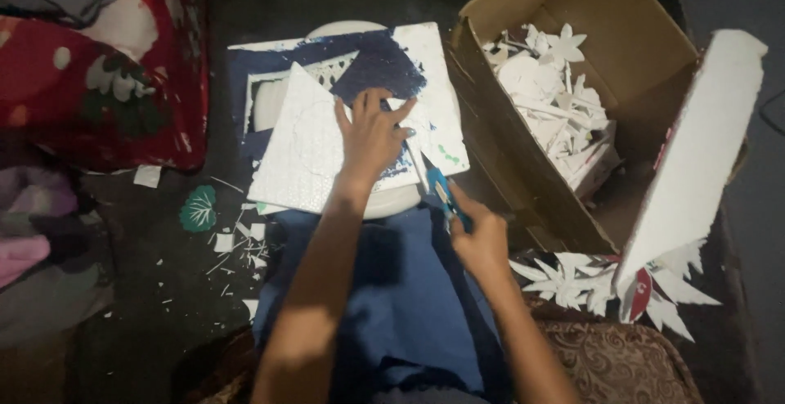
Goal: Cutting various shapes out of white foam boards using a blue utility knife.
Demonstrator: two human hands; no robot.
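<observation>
1. While your left hand (372, 136) lay flat, fingers spread, pinning the white foam sheet (307, 146) on the blue-painted board (433, 69), your right hand (481, 240) was closed round a blue-handled cutter (441, 191) at the sheet's right edge.
2. Plenty looked done: white cut-outs (544, 77) filled the cardboard box (523, 159), more leaf shapes (572, 277) lay beside it, and scraps (241, 244) littered the floor.
3. That sheet looked mostly uncut.
4. Dim light hid the blade tip, so I couldn't tell how far the cut ran.
</observation>
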